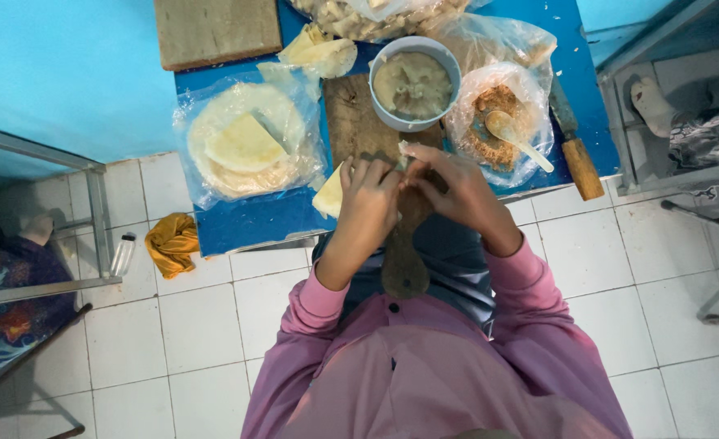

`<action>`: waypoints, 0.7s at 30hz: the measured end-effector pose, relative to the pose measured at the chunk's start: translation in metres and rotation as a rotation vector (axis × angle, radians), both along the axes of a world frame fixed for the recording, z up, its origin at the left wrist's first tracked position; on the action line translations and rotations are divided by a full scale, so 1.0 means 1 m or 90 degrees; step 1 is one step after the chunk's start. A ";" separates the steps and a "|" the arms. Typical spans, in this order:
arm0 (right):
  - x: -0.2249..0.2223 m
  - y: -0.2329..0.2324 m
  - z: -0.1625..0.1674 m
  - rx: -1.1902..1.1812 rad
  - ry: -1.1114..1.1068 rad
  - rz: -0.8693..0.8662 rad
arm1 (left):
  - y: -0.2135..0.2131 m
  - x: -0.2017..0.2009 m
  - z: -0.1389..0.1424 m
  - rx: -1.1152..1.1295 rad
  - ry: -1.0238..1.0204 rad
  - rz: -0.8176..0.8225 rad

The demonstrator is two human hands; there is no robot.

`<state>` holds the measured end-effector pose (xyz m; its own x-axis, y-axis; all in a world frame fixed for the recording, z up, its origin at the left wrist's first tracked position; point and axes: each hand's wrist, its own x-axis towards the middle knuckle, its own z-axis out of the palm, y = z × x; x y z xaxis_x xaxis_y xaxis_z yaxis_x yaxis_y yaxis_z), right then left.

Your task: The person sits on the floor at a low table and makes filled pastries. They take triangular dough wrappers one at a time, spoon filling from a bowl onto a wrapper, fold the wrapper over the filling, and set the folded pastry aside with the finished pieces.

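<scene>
Head view, looking down. Both hands meet over the wooden board [351, 122] at the near edge of the blue table [246, 219]. Left hand [368, 199] and right hand [449, 191] are closed together on a small pale wrapper [329, 195]; its corner pokes out left of the left hand, and the fingers [376, 172] curl over the rest. I cannot see what is inside the fold.

Risk, as I judge it: the thin wrapper could tear or spill under hard pinching. The work sits at the table edge, so a slip drops it to the tiled floor [172, 341].

Count: one grey bowl [415, 81] of pale filling; one spoon [516, 136] in one bag of brown crumbs [498, 122]; one stack of round wrappers in plastic [246, 146]; one knife [575, 150]; one yellow cloth [171, 242]; one small bottle [122, 254].
</scene>
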<state>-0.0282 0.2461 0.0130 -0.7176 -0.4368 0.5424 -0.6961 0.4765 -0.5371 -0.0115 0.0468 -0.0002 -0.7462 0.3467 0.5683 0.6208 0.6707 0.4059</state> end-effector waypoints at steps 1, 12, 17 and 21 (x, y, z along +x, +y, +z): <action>-0.001 -0.001 -0.001 -0.007 -0.008 -0.005 | 0.000 -0.002 0.000 0.001 -0.013 -0.006; 0.011 -0.009 -0.007 0.076 0.150 -0.102 | 0.001 -0.006 0.001 0.021 -0.021 0.013; 0.010 -0.013 -0.008 0.097 0.201 -0.135 | -0.001 -0.004 0.005 0.004 0.005 0.019; 0.012 -0.017 -0.007 0.123 0.226 -0.175 | 0.002 -0.004 0.009 -0.042 0.029 0.056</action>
<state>-0.0159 0.2293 0.0063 -0.6060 -0.3742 0.7019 -0.6545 0.7361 -0.1727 -0.0157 0.0488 0.0093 -0.7495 0.3195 0.5798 0.5754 0.7475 0.3318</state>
